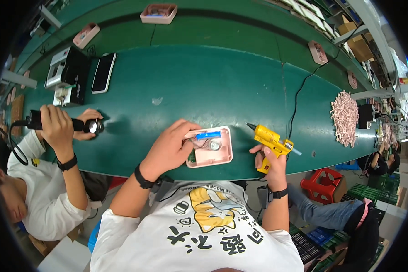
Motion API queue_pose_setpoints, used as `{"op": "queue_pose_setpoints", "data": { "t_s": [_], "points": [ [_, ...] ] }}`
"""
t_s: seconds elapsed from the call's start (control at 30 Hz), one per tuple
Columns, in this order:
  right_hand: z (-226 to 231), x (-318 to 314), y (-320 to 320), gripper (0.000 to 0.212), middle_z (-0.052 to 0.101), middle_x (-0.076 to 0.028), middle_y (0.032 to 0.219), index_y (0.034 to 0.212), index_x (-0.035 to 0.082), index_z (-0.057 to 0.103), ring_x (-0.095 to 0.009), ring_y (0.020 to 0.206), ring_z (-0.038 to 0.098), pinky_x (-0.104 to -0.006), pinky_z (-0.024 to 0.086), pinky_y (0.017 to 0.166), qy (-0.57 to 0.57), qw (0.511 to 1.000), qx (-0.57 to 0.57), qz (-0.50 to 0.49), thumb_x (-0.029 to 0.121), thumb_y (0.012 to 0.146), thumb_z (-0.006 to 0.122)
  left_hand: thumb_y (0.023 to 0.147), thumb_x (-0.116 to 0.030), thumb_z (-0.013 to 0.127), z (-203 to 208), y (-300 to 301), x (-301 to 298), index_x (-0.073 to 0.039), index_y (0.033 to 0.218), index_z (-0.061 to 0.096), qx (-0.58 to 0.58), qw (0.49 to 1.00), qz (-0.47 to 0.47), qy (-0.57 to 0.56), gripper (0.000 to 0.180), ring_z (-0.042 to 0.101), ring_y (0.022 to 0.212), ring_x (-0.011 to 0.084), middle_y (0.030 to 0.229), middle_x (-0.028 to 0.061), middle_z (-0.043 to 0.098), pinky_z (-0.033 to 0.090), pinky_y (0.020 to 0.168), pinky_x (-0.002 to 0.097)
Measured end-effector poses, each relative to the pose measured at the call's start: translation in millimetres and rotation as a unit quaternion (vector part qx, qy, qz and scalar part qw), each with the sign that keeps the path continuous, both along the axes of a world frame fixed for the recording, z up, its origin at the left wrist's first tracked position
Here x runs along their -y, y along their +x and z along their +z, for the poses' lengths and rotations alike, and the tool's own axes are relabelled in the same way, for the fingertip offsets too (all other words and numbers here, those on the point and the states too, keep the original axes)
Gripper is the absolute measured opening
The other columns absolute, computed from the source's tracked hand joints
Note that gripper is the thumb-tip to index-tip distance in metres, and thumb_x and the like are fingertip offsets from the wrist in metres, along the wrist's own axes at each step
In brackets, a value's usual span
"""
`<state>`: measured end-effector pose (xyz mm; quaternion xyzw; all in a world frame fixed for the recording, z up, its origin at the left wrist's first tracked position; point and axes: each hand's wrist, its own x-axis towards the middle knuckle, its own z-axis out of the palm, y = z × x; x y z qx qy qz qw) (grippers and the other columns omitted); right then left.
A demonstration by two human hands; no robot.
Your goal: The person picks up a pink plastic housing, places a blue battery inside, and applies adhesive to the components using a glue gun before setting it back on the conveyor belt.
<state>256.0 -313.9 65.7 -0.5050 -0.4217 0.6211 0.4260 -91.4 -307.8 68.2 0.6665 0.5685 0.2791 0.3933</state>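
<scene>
In front of me on the green table lies a shallow pink plastic housing (207,158) with rounded corners. Inside it are a blue cylindrical battery (208,135), a round silvery part (214,144), thin wires and a green circuit board (192,157) partly covered by my fingers. My left hand (171,146) grips the housing's left side, its thumb reaching over the rim near the wires. To the right, my right hand (275,164) is wrapped round the handle of a yellow hot glue gun (268,135). The gun's dark nozzle points up and left, apart from the housing; a translucent glue stick (297,152) protrudes behind.
At left, a co-worker's hands (56,127) hold a black corded tool with a round shiny end. Beyond are a phone (104,73) and a black-and-white machine (68,70). Pink housings (158,13) line the back. A black cord (296,99) crosses the table near a pink parts pile (344,119).
</scene>
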Motion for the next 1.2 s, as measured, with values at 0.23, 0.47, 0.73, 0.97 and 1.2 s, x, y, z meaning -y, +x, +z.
{"op": "queue_pose_setpoints", "data": {
  "t_s": [0.23,0.47,0.73,0.97,1.2],
  "points": [
    [-40.7,1.7,16.5,0.025,0.076,-0.027,0.114,0.119,0.001,0.064,-0.018,0.062,0.062,-0.0348,0.054,0.061,0.069,0.98,-0.166,-0.081,0.023,0.108,0.069,0.107,-0.003,0.058,5.9,-2.5,-95.7,-0.003,0.14,0.068,0.181,0.971,0.066,-0.139,0.035,0.074,0.103,0.0141,0.124,0.0114,0.074,0.061,0.081,0.0313],
    [-39.4,-2.8,10.1,0.039,0.077,-0.026,0.115,0.136,-0.003,0.062,-0.018,0.065,0.064,-0.0356,0.055,0.062,0.052,0.984,-0.165,-0.053,0.023,0.109,0.069,0.107,0.003,0.055,-48.4,18.6,-193.3,-0.001,0.149,0.059,0.203,0.971,0.125,0.017,0.043,0.075,0.109,0.0166,0.144,0.0146,0.066,0.062,0.09,0.0296],
    [-45.0,2.9,19.7,0.043,0.077,-0.026,0.115,0.144,-0.005,0.057,-0.018,0.066,0.064,-0.0363,0.056,0.064,0.072,0.98,-0.176,-0.049,0.02,0.11,0.065,0.095,-0.003,0.067,-66.5,-6.1,-274.9,-0.003,0.159,0.05,-0.117,0.933,0.162,0.298,0.066,0.065,0.131,0.0383,0.158,0.0228,0.052,0.06,0.105,0.0494],
    [-47.1,2.3,16.4,0.037,0.077,-0.026,0.115,0.142,-0.005,0.058,-0.018,0.067,0.064,-0.0375,0.057,0.065,0.042,0.981,-0.185,-0.035,0.015,0.112,0.06,0.09,-0.016,0.074,-49.1,-83.2,-315.5,-0.016,0.154,0.057,-0.359,0.869,0.266,0.211,0.067,0.061,0.133,0.0482,0.168,0.0248,0.042,0.057,0.109,0.0567],
    [-44.8,0.1,17.0,0.036,0.077,-0.026,0.116,0.143,-0.005,0.058,-0.02,0.068,0.065,-0.0379,0.058,0.067,0.052,0.977,-0.201,-0.046,0.014,0.112,0.06,0.092,-0.024,0.082,-64.6,-120.4,-327.1,-0.024,0.156,0.058,-0.229,0.938,0.127,0.229,0.067,0.051,0.149,0.0509,0.175,0.0162,0.035,0.053,0.119,0.0528]
  ]
}}
